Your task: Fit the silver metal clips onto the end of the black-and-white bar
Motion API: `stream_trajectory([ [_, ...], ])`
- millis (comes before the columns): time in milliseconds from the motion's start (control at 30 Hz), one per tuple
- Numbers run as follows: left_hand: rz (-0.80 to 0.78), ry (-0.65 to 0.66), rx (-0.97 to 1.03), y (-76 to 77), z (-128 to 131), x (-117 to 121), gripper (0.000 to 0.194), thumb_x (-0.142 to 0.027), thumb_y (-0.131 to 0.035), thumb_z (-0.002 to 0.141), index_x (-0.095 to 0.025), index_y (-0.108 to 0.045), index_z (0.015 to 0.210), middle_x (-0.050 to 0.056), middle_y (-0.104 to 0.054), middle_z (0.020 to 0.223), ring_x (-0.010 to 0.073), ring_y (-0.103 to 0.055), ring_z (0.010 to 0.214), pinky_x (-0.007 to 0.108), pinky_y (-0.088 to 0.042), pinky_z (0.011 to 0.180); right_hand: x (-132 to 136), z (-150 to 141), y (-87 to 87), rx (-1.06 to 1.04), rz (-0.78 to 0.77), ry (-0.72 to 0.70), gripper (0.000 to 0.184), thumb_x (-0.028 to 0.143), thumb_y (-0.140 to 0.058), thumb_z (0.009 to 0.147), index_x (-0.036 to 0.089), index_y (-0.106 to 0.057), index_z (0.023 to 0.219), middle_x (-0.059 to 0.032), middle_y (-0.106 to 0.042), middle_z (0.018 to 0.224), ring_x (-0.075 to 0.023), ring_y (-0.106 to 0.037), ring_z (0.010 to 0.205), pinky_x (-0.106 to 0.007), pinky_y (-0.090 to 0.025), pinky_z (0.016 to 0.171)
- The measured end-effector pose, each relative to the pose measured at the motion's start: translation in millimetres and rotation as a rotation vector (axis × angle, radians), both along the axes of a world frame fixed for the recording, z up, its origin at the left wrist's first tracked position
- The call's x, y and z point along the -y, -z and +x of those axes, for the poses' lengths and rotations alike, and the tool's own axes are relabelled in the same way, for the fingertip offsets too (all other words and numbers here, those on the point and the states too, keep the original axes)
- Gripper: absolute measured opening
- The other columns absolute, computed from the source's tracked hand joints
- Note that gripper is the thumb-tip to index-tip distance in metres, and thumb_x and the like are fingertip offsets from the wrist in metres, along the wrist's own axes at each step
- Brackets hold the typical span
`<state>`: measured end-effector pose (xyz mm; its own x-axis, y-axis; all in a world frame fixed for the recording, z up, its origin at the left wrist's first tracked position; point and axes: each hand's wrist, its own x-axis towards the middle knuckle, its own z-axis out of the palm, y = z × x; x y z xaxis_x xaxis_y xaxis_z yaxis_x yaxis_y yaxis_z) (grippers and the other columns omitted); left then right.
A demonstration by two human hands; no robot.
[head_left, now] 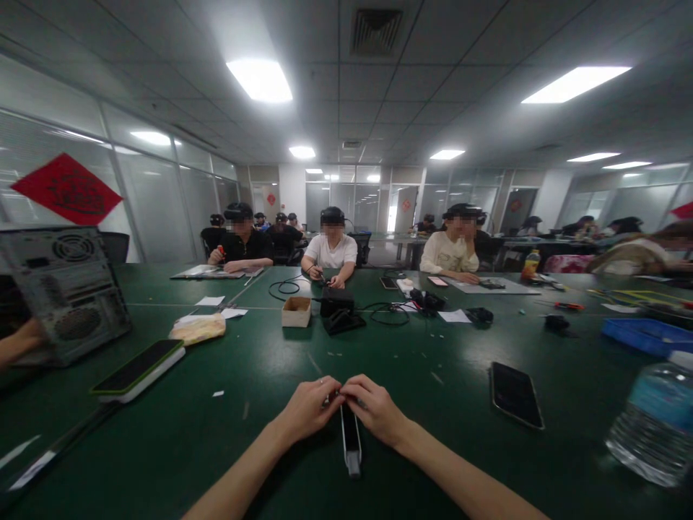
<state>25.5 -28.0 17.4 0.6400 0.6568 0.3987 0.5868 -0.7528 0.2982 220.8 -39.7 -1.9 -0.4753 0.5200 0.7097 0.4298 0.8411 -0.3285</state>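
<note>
Slim bar-shaped device (351, 437) with a black face and pale edges lies lengthwise on the green worktop (433, 361), between the person's forearms. At its far end the left hand (311, 406) and right hand (377, 409) meet, fingertips bunched together over it; whether either hand's fingers are clamped on it cannot be told. Well apart to the right lie a dark smartphone (516, 395) and, beyond it, a clear water bottle (655, 426).
</note>
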Motion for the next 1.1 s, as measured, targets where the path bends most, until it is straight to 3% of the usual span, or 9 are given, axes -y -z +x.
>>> stream_trajectory([
  [333,0.041,-0.021,0.008,5.1,3,-2,0.019,-0.026,-0.038,0.094,-0.018,-0.055,0.09,0.001,-0.061,0.081,0.012,-0.057,0.069,0.021,-0.04,0.063,0,-1,3.3,-0.069,0.052,0.03,0.015,0.019,-0.047,0.092,0.019,-0.059,0.101,-0.0064,-0.056,0.093,-0.0141,-0.057,0.082,-0.026,-0.053,0.072],
  [733,-0.107,-0.028,-0.034,-3.9,3,4,0.029,-0.03,-0.033,0.095,-0.017,-0.055,0.084,0.002,-0.061,0.077,0.0132,-0.057,0.069,0.022,-0.04,0.063,3,0,1.0,-0.034,0.055,0.017,0.018,0.018,-0.044,0.092,0.02,-0.059,0.103,-0.0078,-0.055,0.096,-0.0158,-0.057,0.086,-0.028,-0.054,0.073],
  [1100,-0.131,-0.005,-0.025,-7.1,-12,-7,0.016,-0.024,-0.044,0.089,-0.017,-0.059,0.09,0.001,-0.063,0.081,0.0115,-0.057,0.07,0.02,-0.042,0.065,0,-3,-5.6,-0.084,0.013,-0.032,0.014,0.028,-0.051,0.091,0.02,-0.061,0.098,-0.0064,-0.058,0.093,-0.0156,-0.059,0.086,-0.028,-0.053,0.076],
])
